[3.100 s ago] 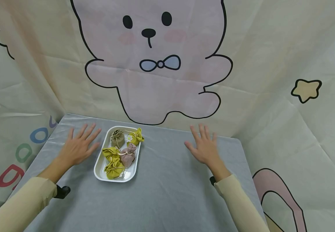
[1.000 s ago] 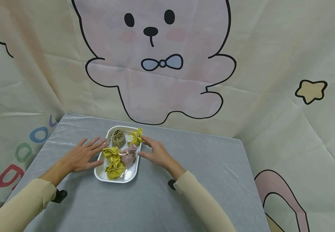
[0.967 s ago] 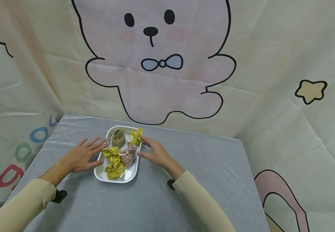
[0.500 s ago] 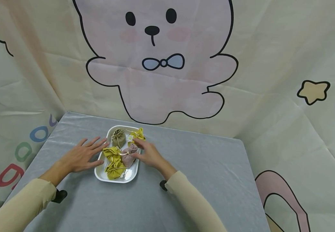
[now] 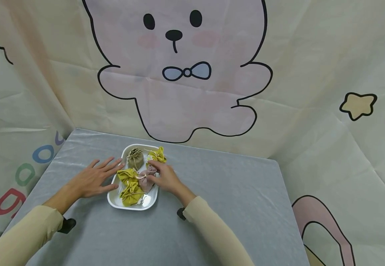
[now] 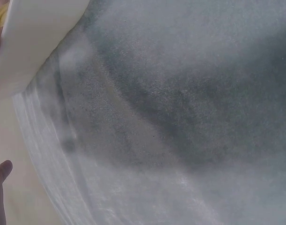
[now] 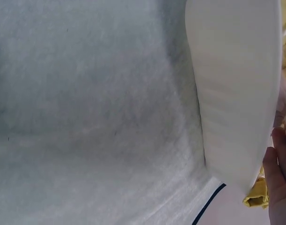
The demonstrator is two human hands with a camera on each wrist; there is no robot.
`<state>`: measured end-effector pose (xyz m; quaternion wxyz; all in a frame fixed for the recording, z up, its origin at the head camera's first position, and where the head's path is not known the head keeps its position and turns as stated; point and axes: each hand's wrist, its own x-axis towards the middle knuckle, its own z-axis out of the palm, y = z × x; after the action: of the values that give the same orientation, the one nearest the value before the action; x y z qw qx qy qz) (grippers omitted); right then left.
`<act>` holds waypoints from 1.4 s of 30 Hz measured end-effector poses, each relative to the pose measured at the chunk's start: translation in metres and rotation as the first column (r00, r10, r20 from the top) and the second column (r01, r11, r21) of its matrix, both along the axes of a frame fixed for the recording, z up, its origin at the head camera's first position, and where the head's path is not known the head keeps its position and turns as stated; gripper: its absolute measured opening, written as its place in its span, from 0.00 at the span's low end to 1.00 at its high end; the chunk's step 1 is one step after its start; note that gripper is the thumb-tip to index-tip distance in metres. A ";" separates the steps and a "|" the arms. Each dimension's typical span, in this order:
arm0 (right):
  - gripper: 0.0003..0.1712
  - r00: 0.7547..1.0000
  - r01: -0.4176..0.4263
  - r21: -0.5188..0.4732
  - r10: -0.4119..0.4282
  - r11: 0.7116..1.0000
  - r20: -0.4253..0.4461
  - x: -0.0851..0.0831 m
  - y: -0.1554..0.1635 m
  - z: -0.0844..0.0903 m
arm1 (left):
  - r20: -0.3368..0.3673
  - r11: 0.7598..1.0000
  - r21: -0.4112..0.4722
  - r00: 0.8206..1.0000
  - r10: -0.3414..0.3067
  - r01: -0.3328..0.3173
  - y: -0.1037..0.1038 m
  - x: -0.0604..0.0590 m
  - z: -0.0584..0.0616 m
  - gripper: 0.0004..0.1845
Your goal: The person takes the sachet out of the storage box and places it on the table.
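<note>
1. while the left hand (image 5: 94, 181) lay at the left edge of the white tray (image 5: 149, 201), the right hand (image 5: 168, 180) reached over the right edge, to the pink bag (image 5: 145, 183).
2. the left hand was spread wide, palm down, its fingers and thumb stretched toward the rim; it had hold of no bag.
3. the right hand was partly closed, thumb and fingers bent and a little apart around the top of the pink bag; i could not tell whether it had a firm hold.
4. the pink bag sat inside the tray, right of the middle, a pale string round its neck.
5. a brown-green bag (image 5: 135, 159) stood in the far left corner; a yellow bag (image 5: 158, 155) filled the far right corner, its top reaching over the rim.
6. two more yellow bags, the upper one (image 5: 125, 176) and the lower one (image 5: 131, 195), were bunched against each other, left of the pink bag.
7. the tray rested on a table (image 5: 219, 207) with a grey cloth, left of centre and toward the back.
8. cream sleeves (image 5: 215, 232) covered both forearms.
9. behind the table hung a pale cloth printed with a bear (image 5: 182, 107) in a blue bow tie (image 5: 201, 70); a yellow star (image 5: 358, 106) was printed farther right.
</note>
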<state>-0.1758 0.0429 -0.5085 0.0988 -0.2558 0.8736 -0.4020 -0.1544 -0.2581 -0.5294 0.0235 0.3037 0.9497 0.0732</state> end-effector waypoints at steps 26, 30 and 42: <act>0.24 0.999 0.038 -0.070 -0.039 0.997 -0.012 0.002 -0.006 -0.006 | 0.024 1.000 -0.018 1.000 0.006 -0.006 -0.001 -0.002 -0.004 0.41; 0.24 0.999 0.040 -0.063 -0.042 0.997 -0.026 0.003 -0.006 -0.005 | 0.019 1.000 -0.016 1.000 0.003 -0.003 -0.001 -0.002 -0.003 0.41; 0.20 0.997 0.023 -0.069 -0.028 0.997 -0.077 0.006 -0.007 -0.004 | 0.012 1.000 -0.005 1.000 -0.001 0.001 -0.001 -0.001 -0.002 0.40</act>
<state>-0.1700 0.0356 -0.5123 0.0506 -0.2633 0.8659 -0.4222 -0.1551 -0.2595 -0.5317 0.0302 0.3037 0.9495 0.0728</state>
